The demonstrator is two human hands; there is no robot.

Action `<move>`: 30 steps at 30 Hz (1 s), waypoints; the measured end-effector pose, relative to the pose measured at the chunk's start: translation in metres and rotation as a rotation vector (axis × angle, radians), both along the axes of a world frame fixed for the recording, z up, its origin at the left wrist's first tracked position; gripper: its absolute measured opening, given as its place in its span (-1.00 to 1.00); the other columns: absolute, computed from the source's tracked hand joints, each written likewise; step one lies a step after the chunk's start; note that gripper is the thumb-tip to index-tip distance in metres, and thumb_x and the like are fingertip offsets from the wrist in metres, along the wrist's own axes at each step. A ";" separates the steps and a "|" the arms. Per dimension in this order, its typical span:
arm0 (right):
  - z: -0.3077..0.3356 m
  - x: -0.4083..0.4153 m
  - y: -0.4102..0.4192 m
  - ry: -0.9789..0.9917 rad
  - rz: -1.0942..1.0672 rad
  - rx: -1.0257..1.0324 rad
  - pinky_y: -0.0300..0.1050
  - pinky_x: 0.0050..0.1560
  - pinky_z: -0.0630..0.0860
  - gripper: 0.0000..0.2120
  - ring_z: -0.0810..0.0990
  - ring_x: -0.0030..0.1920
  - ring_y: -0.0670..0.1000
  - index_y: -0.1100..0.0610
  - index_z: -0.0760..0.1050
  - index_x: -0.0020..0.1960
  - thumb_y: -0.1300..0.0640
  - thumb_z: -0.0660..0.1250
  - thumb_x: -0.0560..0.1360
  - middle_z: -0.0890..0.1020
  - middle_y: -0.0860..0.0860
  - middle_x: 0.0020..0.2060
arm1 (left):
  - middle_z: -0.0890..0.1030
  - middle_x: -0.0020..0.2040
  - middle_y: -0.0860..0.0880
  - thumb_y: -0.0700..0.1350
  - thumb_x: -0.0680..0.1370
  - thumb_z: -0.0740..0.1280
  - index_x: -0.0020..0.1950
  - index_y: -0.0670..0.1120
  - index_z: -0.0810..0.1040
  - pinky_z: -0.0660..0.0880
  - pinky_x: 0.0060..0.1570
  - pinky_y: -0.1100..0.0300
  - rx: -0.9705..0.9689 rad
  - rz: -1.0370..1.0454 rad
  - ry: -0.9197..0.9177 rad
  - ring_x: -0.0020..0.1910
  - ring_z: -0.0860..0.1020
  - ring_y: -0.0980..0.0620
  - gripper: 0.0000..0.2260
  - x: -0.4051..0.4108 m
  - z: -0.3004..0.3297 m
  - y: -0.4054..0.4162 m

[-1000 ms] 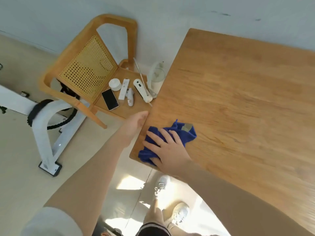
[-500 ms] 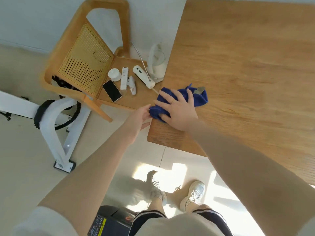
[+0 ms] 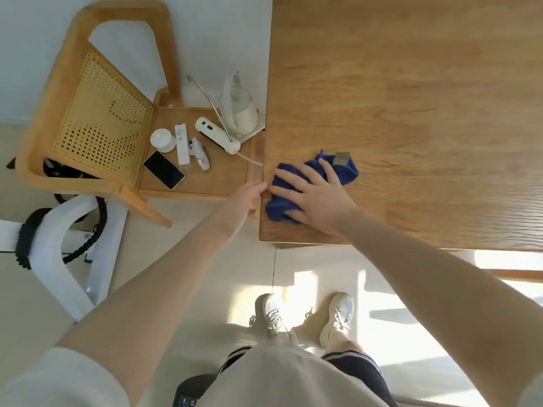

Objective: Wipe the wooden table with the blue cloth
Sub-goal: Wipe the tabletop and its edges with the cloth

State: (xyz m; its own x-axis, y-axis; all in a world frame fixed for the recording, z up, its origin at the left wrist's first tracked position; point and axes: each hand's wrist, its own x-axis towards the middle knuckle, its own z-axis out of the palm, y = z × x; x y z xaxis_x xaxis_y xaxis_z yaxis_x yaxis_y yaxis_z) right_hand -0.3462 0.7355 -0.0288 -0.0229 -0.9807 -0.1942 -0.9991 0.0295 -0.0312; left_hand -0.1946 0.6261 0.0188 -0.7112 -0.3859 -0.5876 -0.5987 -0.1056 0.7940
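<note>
1. Pale floor tiles point(image 3: 164, 259) with patches of sunlight lie under a wooden bench point(image 3: 411, 113) that fills the upper right of the view, its near left corner towards the person.
2. On that near left corner lies the blue cloth point(image 3: 346, 171), bunched up, with a small grey tag on its far end.
3. The right hand point(image 3: 317, 198) lies flat on top of the cloth, fingers spread and palm down, pressing it onto the wood rather than clutching it.
4. The left hand point(image 3: 245, 201) is at the left edge of the bench, just beside the cloth, its fingers loosely extended and touching that edge; it holds nothing.
5. Just left of the bench stands a wooden chair point(image 3: 97, 113) with a woven cane back, its seat touching or nearly touching the bench's left edge.
6. On the chair seat sit a white kettle point(image 3: 239, 113), a white handheld device with a cord point(image 3: 217, 135), a white remote point(image 3: 181, 143), a small white round pot point(image 3: 162, 139), a small white gadget point(image 3: 199, 154) and a black phone point(image 3: 163, 169).
7. Left of the chair, on the floor, is a white frame with black parts point(image 3: 58, 254).
8. Below, the person's white shoes point(image 3: 338, 318) stand on the sunlit tiles.
</note>
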 end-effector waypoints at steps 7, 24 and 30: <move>0.001 -0.013 -0.017 -0.017 -0.240 -0.027 0.34 0.40 -0.15 -0.48 0.00 0.50 0.13 -0.18 0.06 0.47 -0.26 -0.06 0.53 0.06 -0.07 0.51 | -0.12 0.54 0.01 -0.03 0.54 0.24 0.54 -0.08 -0.01 0.04 0.43 0.04 -0.486 -0.337 -0.180 0.50 -0.04 -0.04 -0.35 -0.007 -0.012 0.004; 0.000 -0.051 0.004 -0.062 -0.689 -0.015 0.28 0.40 -0.20 -0.53 -0.08 0.50 0.09 -0.24 0.01 0.46 -0.24 -0.10 0.56 -0.01 -0.13 0.52 | -0.26 0.53 -0.15 0.30 0.23 0.45 0.51 -0.19 -0.26 -0.16 0.46 0.08 -1.074 -0.848 -0.368 0.52 -0.18 -0.07 0.20 -0.038 -0.019 0.016; -0.004 -0.008 0.045 -0.059 -0.558 -0.123 0.28 0.40 -0.16 -0.53 0.10 0.47 0.15 -0.15 0.22 0.42 -0.19 -0.06 0.55 0.20 -0.06 0.48 | -0.26 0.53 -0.12 0.29 0.21 0.47 0.51 -0.17 -0.26 -0.14 0.46 0.09 -1.041 -0.824 -0.365 0.52 -0.18 -0.05 0.21 -0.037 -0.017 0.018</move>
State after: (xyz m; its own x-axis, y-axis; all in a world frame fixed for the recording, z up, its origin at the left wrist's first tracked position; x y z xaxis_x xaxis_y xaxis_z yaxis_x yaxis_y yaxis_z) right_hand -0.3540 0.7808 -0.0329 -0.5361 -0.8386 -0.0964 -0.8297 0.5445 -0.1226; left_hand -0.2320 0.6443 0.0023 -0.8160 -0.3047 -0.4912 -0.3871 0.9192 0.0728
